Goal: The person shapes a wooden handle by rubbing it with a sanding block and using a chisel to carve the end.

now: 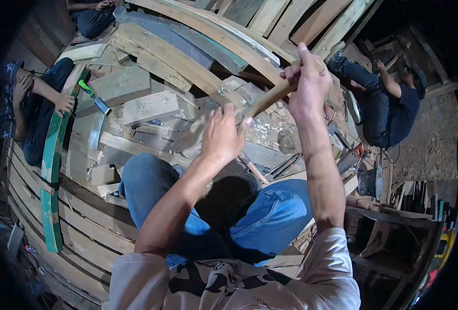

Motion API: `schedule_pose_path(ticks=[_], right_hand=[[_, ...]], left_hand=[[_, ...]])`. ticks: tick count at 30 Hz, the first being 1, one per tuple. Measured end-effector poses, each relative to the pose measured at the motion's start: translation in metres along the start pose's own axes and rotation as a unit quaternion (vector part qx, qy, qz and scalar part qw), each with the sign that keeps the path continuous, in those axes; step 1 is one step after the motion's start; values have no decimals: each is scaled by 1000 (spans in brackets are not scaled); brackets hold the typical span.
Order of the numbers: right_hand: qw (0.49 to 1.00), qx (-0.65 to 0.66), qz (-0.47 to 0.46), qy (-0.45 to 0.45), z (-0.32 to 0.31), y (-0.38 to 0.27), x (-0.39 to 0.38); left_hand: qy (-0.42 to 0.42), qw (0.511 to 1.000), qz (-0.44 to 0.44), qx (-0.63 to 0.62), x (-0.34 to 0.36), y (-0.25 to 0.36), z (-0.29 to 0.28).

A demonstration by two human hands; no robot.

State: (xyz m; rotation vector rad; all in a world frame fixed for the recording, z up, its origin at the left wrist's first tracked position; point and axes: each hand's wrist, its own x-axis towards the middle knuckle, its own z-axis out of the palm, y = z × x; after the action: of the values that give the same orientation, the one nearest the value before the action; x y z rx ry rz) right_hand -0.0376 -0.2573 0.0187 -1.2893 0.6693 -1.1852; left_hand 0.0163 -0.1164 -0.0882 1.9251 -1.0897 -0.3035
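The person sat with a wooden stick (271, 99) slanted in front of the knees, its upper end wrapped in the right hand (310, 85). The left hand (223, 134) was at the lower part, thumb beside the wood — whether its fingers had closed around it could not be told. Beyond that hand the wood blurred (the far end was unclear). The step in hand appeared to be working or positioning the stick; the next move probably called for a firm right-hand hold and controlled guidance from the left — clear of the pale block (150, 107) lying near it.
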Motion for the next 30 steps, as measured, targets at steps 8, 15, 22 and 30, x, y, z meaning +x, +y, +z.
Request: schedule_pose_path(ticks=[8, 15, 22, 30], right_hand=[[989, -39, 65, -127, 25, 16, -61], [981, 97, 75, -153, 28, -11, -69], [974, -34, -16, -224, 25, 9, -73], [976, 120, 33, -177, 10, -26, -56]], left_hand=[[56, 976, 83, -192, 0, 14, 3], [93, 962, 23, -255, 0, 14, -2], [91, 961, 73, -250, 1, 2, 3], [112, 979, 55, -163, 7, 3, 9]])
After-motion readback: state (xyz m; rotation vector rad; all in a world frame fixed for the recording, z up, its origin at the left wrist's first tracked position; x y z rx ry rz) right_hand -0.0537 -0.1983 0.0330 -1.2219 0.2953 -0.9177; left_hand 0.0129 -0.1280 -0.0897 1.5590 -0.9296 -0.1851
